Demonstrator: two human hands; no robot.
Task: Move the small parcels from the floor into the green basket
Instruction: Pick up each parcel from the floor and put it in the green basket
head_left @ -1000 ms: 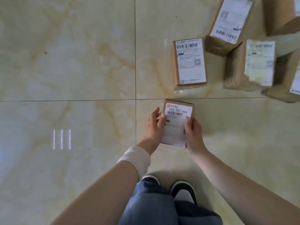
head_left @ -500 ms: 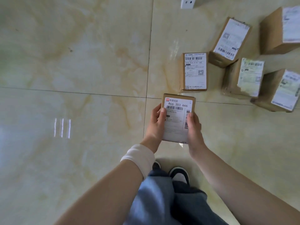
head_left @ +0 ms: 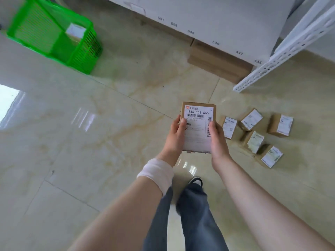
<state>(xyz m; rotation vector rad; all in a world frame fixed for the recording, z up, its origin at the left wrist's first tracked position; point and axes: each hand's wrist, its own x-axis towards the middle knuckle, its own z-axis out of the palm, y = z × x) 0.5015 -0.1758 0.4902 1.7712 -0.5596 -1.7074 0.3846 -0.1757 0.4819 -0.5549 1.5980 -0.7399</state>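
I hold a small brown parcel (head_left: 198, 124) with a white label reading 866 303 666 up in front of me, well above the floor. My left hand (head_left: 175, 138) grips its left edge and my right hand (head_left: 217, 140) grips its right edge. Several more small labelled parcels (head_left: 253, 134) lie on the floor to the right of my hands. The green basket (head_left: 54, 33) stands at the far upper left, with one parcel (head_left: 75, 32) inside it.
A white shelf unit (head_left: 217, 22) with number tags runs along the top, with brown cartons (head_left: 219, 60) under it. A white perforated shelf post (head_left: 290, 46) slants at the upper right. My legs and a shoe (head_left: 195, 181) are below my hands. The floor is glossy tile.
I have risen with the parcel lifted off the floor in both hands. The view has swung up and left, bringing the green basket and the shelves into sight.
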